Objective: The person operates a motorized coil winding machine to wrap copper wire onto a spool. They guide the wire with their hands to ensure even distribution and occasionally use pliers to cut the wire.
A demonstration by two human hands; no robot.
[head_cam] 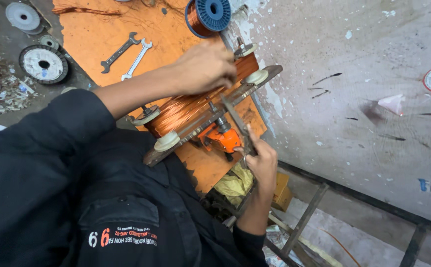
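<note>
Copper coil (185, 109) sits wound on a winding frame (210, 111) over the orange surface (97, 39). From the head view, the left hand (205, 66) lies curled on top of the coil, touching it. Just below the frame, the right hand (262, 163) is closed around the crank handle (237, 123). Two wrenches (126, 54) lie well apart.
</note>
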